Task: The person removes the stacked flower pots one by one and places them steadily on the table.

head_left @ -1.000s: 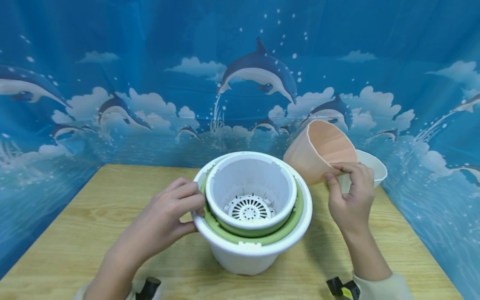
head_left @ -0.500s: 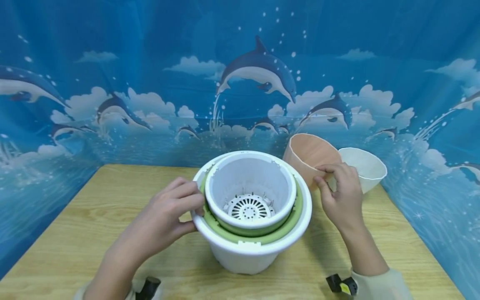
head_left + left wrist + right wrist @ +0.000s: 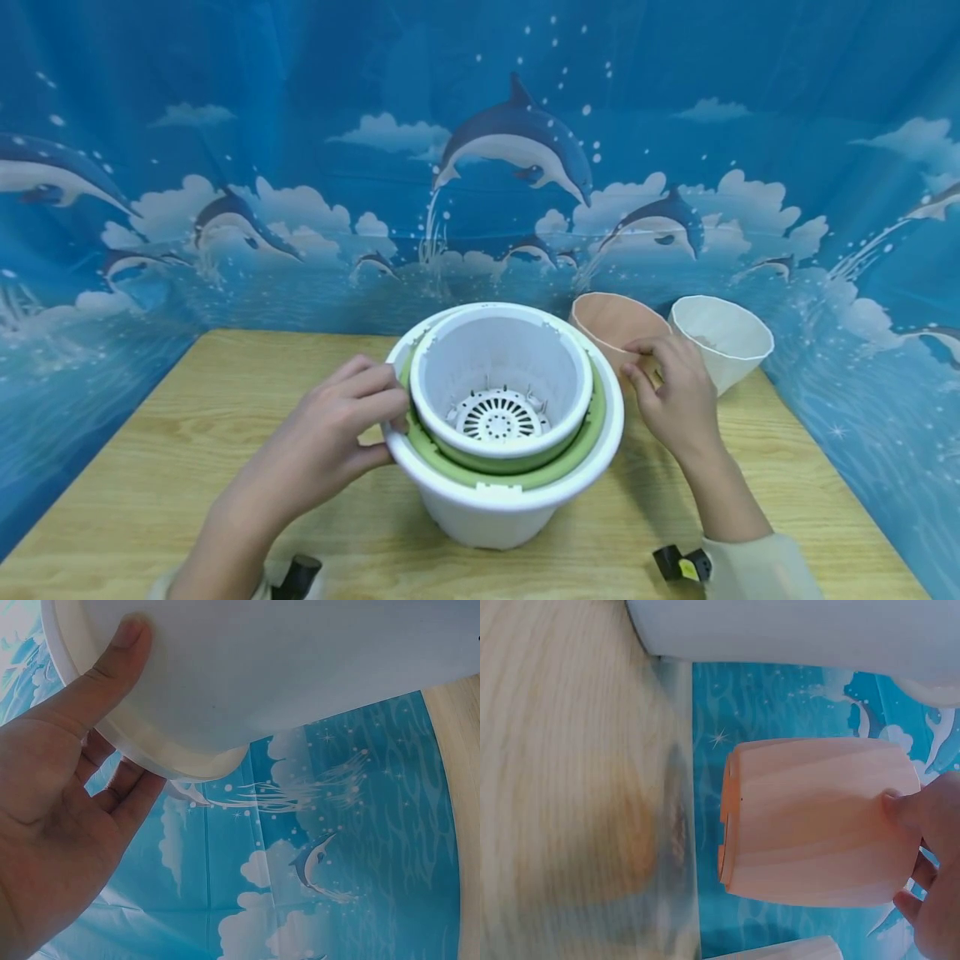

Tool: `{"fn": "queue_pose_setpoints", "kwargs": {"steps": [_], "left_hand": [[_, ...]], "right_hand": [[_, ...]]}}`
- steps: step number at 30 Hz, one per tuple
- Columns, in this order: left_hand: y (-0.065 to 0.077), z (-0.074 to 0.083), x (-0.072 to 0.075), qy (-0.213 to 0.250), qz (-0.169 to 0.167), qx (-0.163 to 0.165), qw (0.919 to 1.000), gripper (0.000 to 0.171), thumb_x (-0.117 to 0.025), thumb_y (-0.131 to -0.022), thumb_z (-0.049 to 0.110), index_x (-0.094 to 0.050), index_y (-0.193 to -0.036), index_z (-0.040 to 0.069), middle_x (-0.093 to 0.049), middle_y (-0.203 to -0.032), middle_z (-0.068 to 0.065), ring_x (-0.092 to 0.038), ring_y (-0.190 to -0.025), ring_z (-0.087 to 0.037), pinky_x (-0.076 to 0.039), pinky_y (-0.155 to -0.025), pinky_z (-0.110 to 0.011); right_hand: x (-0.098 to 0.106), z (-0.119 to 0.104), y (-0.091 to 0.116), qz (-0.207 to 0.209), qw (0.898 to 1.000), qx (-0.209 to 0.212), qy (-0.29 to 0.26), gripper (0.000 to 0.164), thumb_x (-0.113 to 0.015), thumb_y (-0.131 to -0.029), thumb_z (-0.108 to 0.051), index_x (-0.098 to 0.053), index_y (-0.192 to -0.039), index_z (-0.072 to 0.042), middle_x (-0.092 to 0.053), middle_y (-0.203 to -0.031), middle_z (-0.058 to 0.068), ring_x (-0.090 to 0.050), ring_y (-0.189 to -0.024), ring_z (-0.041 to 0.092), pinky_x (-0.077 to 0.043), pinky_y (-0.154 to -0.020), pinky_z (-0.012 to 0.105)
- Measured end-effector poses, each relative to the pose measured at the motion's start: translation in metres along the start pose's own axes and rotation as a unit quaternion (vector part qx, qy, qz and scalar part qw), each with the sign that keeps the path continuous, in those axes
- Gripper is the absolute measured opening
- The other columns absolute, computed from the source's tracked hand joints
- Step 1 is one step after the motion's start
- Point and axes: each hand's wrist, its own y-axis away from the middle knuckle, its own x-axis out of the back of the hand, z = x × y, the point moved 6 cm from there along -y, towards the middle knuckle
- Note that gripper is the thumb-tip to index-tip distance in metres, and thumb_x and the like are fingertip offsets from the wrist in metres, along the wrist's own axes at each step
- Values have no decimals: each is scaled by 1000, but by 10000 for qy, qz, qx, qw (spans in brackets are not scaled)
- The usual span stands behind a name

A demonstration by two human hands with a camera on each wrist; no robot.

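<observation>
A large white plastic flower pot (image 3: 491,517) stands upright in front of me with a green pot (image 3: 517,481) nested inside it. A smaller white pot (image 3: 450,367) with a slotted bottom sits innermost. My left hand (image 3: 341,425) grips the big pot's rim at its left side; in the left wrist view its thumb presses the outer wall. With thumb and fingers, my right hand (image 3: 678,396) pinches the near rim of a peach pot (image 3: 618,321). In the right wrist view, a strip of backdrop shows between the peach pot's base (image 3: 729,817) and the tabletop.
Right of the peach pot, a white pot (image 3: 723,329) leans tilted near the table's back right. The wooden table (image 3: 247,375) ends at a blue dolphin-print curtain (image 3: 337,208) behind and on both sides.
My right hand has lowered the peach pot and moved it slightly left, turning it more upright and uncovering the white pot beside it. The left hand and nested pots stay put.
</observation>
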Motion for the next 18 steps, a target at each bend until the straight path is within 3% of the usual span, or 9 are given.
{"fn": "queue_pose_setpoints", "kwargs": {"steps": [18], "left_hand": [[0,0,0,26,-8,20,10000,38,-92,-67,16,-57,-78,27,-57,-92,18,-52,-103,-7,-55,-82,-30]], "right_hand": [[-9,15,5,-374,9976,-93,568,29,-82,-75,4,-67,-99,-4,-69,-95,13,-57,-94,33,-47,-81,49]]}}
